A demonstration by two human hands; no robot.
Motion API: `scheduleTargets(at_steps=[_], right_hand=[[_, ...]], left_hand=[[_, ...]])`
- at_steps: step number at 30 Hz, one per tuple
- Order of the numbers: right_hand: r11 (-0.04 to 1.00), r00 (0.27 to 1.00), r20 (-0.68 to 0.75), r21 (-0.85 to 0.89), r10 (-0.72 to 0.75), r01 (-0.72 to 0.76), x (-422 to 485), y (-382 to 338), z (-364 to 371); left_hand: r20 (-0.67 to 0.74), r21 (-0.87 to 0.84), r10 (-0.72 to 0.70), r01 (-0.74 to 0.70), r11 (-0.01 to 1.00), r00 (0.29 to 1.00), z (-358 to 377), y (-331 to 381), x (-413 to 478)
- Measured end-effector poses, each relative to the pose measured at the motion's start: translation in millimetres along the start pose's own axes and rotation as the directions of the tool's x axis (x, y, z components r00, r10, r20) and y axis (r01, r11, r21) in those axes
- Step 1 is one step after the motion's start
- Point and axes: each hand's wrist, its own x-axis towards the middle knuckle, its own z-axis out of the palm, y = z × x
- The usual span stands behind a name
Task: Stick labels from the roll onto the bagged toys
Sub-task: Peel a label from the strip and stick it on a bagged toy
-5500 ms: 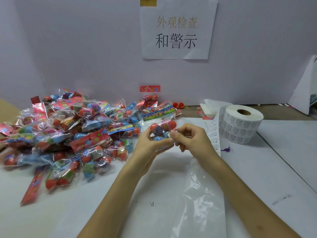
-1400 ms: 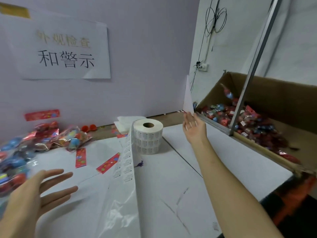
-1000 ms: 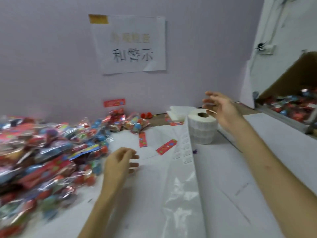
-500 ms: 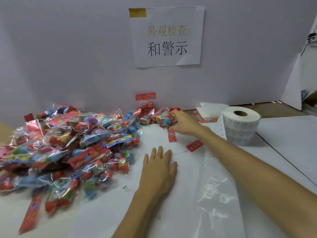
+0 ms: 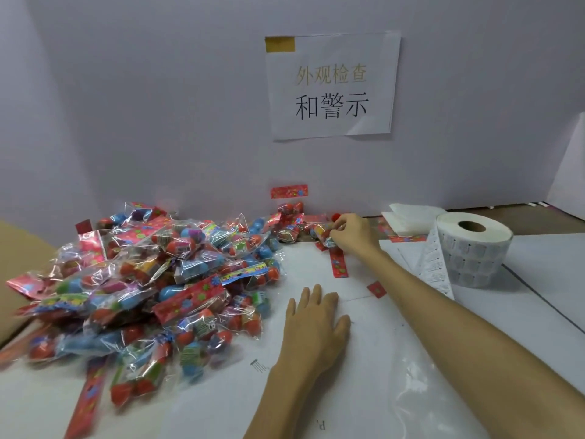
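Left hand (image 5: 316,324) lies flat on the white table (image 5: 550,267), fingers straight. Right hand (image 5: 351,232) is extended to the back wall and grips one bagged toy (image 5: 323,236). Pile of bagged toys (image 5: 152,280) lies at left. Label roll (image 5: 474,248) stands on end at right, its label strip (image 5: 435,267) trailing forward.

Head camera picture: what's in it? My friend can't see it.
A person's right hand grips a small bagged toy near the back wall, while the left hand rests flat on the white table. A big pile of bagged toys lies left; a label roll stands right.
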Motion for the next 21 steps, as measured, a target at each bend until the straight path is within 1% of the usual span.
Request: scheduleTargets(at_steps=[2, 3, 4, 5, 6, 8, 10, 11, 12, 13, 15, 16, 18, 21], right_hand=[[0.994, 1.000, 0.020, 0.109, 0.008, -0.010, -13.1, 1.4, -14.8], [0.980, 0.999, 0.038, 0.195, 0.024, -0.031, -22.5, 1.1, -22.8], [0.956, 0.997, 0.059, 0.287, 0.040, -0.056, -33.2, 0.6, -30.7], [0.929, 0.997, 0.067, 0.365, 0.044, -0.066, -44.9, -0.1, -38.4], [0.905, 0.998, 0.057, 0.422, 0.034, -0.055, -57.6, -1.1, -45.8], [0.874, 1.000, 0.032, 0.486, 0.000, -0.015, -83.6, -1.7, -58.1], [0.873, 0.999, 0.002, 0.486, -0.044, 0.038, -109.6, -1.1, -65.9], [0.876, 0.997, -0.020, 0.476, -0.078, 0.078, -121.6, -0.9, -67.8], [0.876, 0.992, -0.039, 0.466, -0.119, 0.124, -132.2, -0.5, -68.3], [0.873, 0.985, -0.054, 0.457, -0.166, 0.172, -141.2, -0.7, -68.3], [0.857, 0.968, -0.068, 0.453, -0.242, 0.246, -153.3, -1.4, -67.8], [0.844, 0.964, -0.072, 0.469, -0.254, 0.258, -156.5, -0.9, -67.4], [0.825, 0.967, -0.086, 0.507, -0.238, 0.248, -159.0, 0.4, -67.9], [0.828, 0.967, -0.169, 0.500, -0.193, 0.253, -162.1, 5.7, -67.3]], left_hand=[[-0.026, -0.093, -0.016, 0.013, 0.996, 1.000, -3.3, 1.1, -0.6], [-0.054, -0.168, -0.030, 0.021, 0.986, 0.998, -4.9, 2.6, -1.2], [-0.089, -0.273, -0.055, 0.029, 0.962, 0.995, -7.2, 4.3, -1.2], [-0.120, -0.406, -0.091, 0.035, 0.913, 0.989, -10.5, 6.0, -1.2], [-0.144, -0.551, -0.131, 0.030, 0.834, 0.981, -15.0, 8.0, -0.7], [-0.164, -0.783, -0.189, -0.010, 0.622, 0.968, -25.0, 12.0, -0.4], [-0.131, -0.906, -0.195, -0.038, 0.421, 0.972, -32.5, 13.9, -0.7], [-0.102, -0.940, -0.182, -0.035, 0.339, 0.978, -34.7, 14.3, -1.1], [-0.078, -0.958, -0.168, -0.027, 0.286, 0.983, -35.7, 15.0, -1.7], [-0.064, -0.965, -0.163, -0.019, 0.263, 0.984, -35.9, 15.4, -2.1], [-0.070, -0.963, -0.204, -0.013, 0.270, 0.977, -34.4, 15.3, -2.6], [-0.082, -0.963, -0.237, -0.016, 0.269, 0.968, -33.6, 14.5, -3.2], [-0.077, -0.972, -0.281, -0.009, 0.235, 0.957, -33.6, 10.4, -3.5], [-0.036, -0.991, -0.251, -0.003, 0.133, 0.967, -37.1, 4.1, -3.7]])
